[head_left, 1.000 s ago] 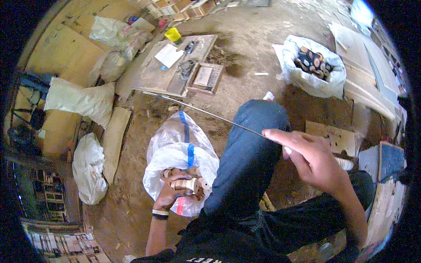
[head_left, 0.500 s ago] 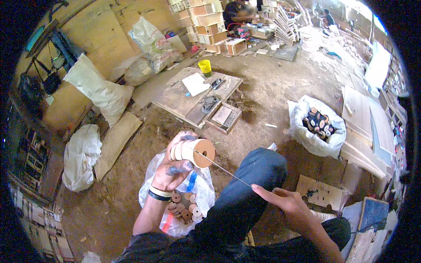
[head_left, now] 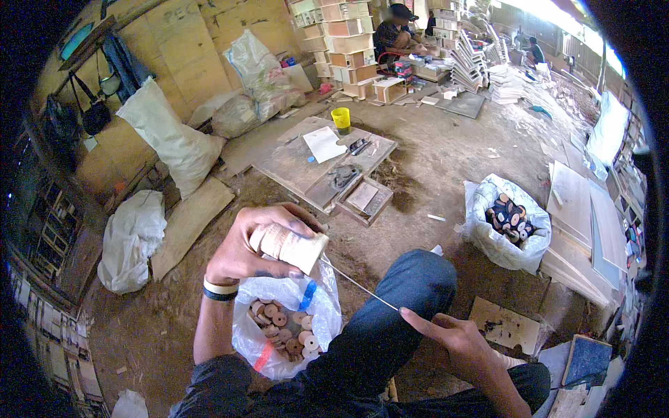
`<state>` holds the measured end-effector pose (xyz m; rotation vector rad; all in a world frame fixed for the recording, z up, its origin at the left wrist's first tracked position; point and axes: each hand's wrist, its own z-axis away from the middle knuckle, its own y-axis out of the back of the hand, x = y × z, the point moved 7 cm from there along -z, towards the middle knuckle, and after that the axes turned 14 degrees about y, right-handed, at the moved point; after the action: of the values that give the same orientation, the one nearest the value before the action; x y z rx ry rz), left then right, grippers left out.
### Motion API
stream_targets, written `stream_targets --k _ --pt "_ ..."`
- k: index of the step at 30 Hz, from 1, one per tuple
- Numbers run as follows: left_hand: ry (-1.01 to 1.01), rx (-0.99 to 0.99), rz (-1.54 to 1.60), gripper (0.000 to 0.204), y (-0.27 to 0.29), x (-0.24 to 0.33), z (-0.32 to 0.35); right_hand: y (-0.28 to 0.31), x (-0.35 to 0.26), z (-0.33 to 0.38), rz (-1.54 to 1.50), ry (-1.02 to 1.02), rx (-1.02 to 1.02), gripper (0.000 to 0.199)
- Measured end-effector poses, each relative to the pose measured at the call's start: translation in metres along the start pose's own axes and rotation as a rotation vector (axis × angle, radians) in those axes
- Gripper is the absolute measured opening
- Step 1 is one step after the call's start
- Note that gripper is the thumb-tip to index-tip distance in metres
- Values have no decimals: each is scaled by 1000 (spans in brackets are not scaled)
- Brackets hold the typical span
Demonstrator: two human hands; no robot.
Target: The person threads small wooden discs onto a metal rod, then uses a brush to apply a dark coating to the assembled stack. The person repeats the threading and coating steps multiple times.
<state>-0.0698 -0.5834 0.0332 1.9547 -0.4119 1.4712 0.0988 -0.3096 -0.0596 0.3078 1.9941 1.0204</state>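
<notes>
My left hand [head_left: 245, 251] is wrapped round a stack of pale wooden discs [head_left: 291, 245], tilted above an open plastic bag. A thin metal rod [head_left: 362, 286] runs from the right end of the stack to my right hand [head_left: 456, 343]. That hand is closed on the rod's near end, its index finger stretched along it, beside my bent knee [head_left: 418, 279]. How far the rod reaches inside the stack is hidden. Below my left hand, the clear plastic bag [head_left: 322, 289] holds several loose round wooden discs with centre holes [head_left: 279, 318].
A low board [head_left: 293, 164] ahead bears a yellow cup [head_left: 341, 118], paper and small tools. To the right stands a white sack [head_left: 481, 237] of dark and pale discs. Full sacks [head_left: 171, 139] lean at the left. Another person [head_left: 397, 35] sits by stacked wooden boxes [head_left: 348, 49].
My left hand has turned the disc stack, so its round end face no longer shows and its side does. The rod stays in my right hand. The whole view has shifted slightly.
</notes>
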Motion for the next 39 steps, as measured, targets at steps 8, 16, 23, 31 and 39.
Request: stream_targets --k 8,16,23,31,39 --pt "-135 -269 -358 55 -51 28 -21 -15 12 4 -35 -82 -113 85" --pt "-41 -128 -172 70 -52 16 -31 -2 7 4 -32 -34 -43 83" --pt "-103 -163 -103 77 -57 15 -41 -7 14 8 -81 -103 -61 78" --pt "-167 -118 654 105 -79 12 -48 3 18 14 -95 -171 -1 71" --pt "-205 40 94 32 -148 1 -53 12 63 30 -57 -303 254 59"
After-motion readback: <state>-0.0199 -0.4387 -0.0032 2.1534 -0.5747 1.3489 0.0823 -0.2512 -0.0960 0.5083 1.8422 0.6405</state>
